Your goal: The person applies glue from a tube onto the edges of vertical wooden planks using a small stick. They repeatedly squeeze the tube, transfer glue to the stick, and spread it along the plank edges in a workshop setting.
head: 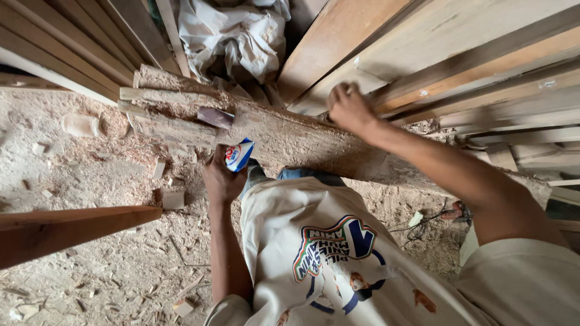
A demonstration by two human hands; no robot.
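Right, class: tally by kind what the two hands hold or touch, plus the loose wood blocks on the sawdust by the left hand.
Packet, in left hand: 1
Plank, under right hand: 1
Blocks: 3
Total: 5

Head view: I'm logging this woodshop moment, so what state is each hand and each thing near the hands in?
Left hand: closed around a small blue-and-white packet.
Small blue-and-white packet: gripped, upper end sticking out.
Right hand: fist closed, resting on stacked pale wooden planks.
Stacked pale wooden planks: leaning, edges showing.
Rough sawdust-covered wooden plank: lying across, splintered at its left end.
Crumpled white sheet: bunched between the planks.
Sawdust-strewn floor: littered with offcuts.
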